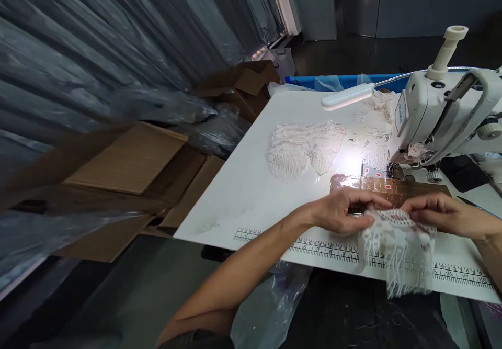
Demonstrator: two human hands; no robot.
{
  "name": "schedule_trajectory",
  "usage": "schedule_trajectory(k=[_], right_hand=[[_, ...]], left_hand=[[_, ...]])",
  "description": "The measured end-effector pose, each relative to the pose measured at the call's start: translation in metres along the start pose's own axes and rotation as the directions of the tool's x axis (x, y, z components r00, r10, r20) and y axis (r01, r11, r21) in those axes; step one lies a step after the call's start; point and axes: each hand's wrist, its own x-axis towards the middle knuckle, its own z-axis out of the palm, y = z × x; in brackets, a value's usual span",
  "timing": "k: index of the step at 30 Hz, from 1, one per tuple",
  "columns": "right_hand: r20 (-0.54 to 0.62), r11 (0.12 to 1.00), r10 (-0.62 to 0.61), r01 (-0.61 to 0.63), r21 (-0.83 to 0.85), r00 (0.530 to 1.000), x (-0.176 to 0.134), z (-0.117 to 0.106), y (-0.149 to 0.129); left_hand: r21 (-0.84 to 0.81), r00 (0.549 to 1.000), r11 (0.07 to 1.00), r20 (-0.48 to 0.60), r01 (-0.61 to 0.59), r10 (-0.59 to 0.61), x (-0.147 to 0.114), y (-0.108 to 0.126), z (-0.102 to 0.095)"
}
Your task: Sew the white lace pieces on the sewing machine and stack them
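A piece of white fringed lace (403, 244) hangs over the front edge of the sewing table, stretched between my two hands. My left hand (349, 210) pinches its upper left corner between thumb and fingers. At the upper right, my right hand (443, 213) grips the same lace with bent fingers. Just behind both hands lies a brown taped plate (392, 189) in front of the needle area. The white sewing machine (411, 108) stands beyond it, its lamp lighting the work surface.
More white lace pieces (304, 147) lie flat on the white table (243, 192), with others beside the machine. A printed ruler (325, 249) runs along the front edge. Open cardboard boxes (129, 166) stand at the left. A lamp arm (349, 96) reaches over the back.
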Motion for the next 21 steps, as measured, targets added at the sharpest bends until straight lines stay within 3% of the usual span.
schedule_trajectory(k=[3,5,11,13,15,18,21], right_hand=[[-0.344,0.995,0.061,-0.086,-0.057,0.937,0.004,-0.013,0.006],[-0.462,0.983,0.079,-0.146,-0.112,0.883,0.008,-0.016,0.01],[-0.629,0.941,0.003,-0.215,-0.26,0.777,0.015,-0.017,0.021],[-0.623,0.945,-0.021,-0.187,-0.267,0.782,0.014,-0.018,0.023],[-0.57,0.957,-0.024,-0.146,-0.251,0.821,0.011,-0.017,0.021],[-0.46,0.979,0.013,-0.105,-0.175,0.888,0.008,-0.012,0.016],[-0.408,0.993,0.029,-0.072,-0.092,0.912,0.007,-0.01,0.018]], left_hand=[[0.162,0.959,0.982,-0.28,0.098,-0.05,0.001,-0.008,-0.005],[0.253,0.923,0.952,-0.38,0.172,-0.066,0.001,-0.011,-0.007],[0.3,0.926,0.91,-0.329,0.286,-0.182,-0.002,-0.003,-0.016],[0.321,0.934,0.898,-0.289,0.3,-0.209,-0.004,0.003,-0.018],[0.303,0.949,0.914,-0.245,0.268,-0.197,-0.005,0.008,-0.019],[0.103,0.974,0.98,-0.166,0.173,-0.154,-0.008,0.013,-0.022],[-0.113,0.98,0.978,-0.067,0.177,-0.186,-0.011,0.013,-0.025]])
